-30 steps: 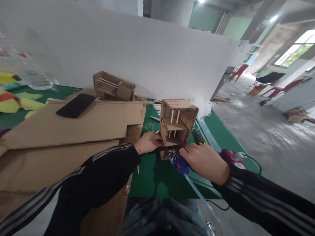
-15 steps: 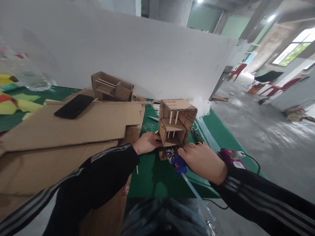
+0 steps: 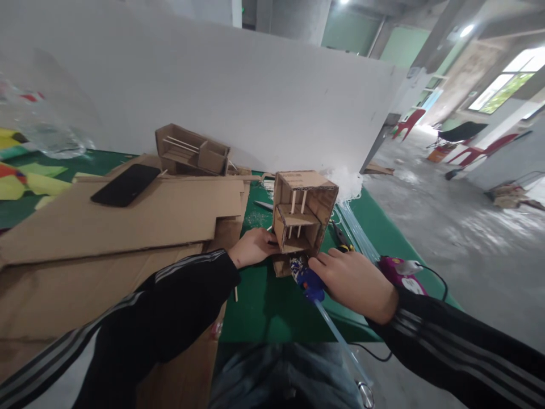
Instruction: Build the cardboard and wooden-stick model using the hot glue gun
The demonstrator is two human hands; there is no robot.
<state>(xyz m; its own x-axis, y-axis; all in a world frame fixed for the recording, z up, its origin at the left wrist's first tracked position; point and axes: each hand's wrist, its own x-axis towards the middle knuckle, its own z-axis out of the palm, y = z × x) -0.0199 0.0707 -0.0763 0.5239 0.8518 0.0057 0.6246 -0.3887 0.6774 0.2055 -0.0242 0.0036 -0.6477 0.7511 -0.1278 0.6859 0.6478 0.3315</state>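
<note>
My right hand [image 3: 353, 281] is wrapped round a blue hot glue gun [image 3: 311, 285], its nozzle end at the bottom of a small cardboard box [image 3: 326, 213]. A long clear glue stick [image 3: 340, 335] sticks out of the gun's back. The box stands upright, with a shelf inside and thin wooden sticks [image 3: 303, 203] running through it. My left hand [image 3: 252, 247] grips the box's lower left edge; its fingertips are partly hidden there. Below the box's front edge shows another cardboard piece [image 3: 281, 267]. The nozzle tip cannot be made out clearly.
Cardboard sheets [image 3: 179, 218] cover the left side, with a black phone [image 3: 126, 185] on top. Behind them lies another cardboard box [image 3: 191, 149]. Pliers [image 3: 340, 236], clear glue sticks [image 3: 357, 227] and a purple device with a cord [image 3: 400, 272] lie right. A white partition [image 3: 255, 102] stands behind.
The view has shifted very slightly. Both hands, the box and the glue gun keep nearly the same positions.
</note>
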